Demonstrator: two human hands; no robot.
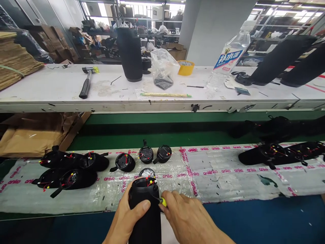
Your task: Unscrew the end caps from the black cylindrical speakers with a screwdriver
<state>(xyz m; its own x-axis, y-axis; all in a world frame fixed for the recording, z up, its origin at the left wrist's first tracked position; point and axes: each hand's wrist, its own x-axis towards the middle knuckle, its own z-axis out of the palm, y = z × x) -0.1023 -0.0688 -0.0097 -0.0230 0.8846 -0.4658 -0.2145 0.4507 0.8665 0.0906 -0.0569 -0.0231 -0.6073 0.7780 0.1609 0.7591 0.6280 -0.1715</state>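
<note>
My left hand (132, 211) is wrapped around a black fabric-covered cylinder (146, 220), which looks like a portable speaker body. Its open upper end faces up, and red wires with white and yellow connectors (150, 182) stick out there. In my right hand (181, 211) is a small yellow-handled tool (163, 202) with a thin dark shaft. The shaft points left at the cylinder's side, just under the rim; its exact tip is hard to make out. Just behind the cylinder is a round part (147, 173), partly covered by it.
Black end caps with wires (146, 154) lie on the plastic-covered bench (162, 166). More black cylinders rest at left (78, 179) and right (254, 155). The raised white shelf (106, 89) holds a hammer (86, 83), upright cylinder (129, 54), yellow tape (186, 68) and bottle (230, 56).
</note>
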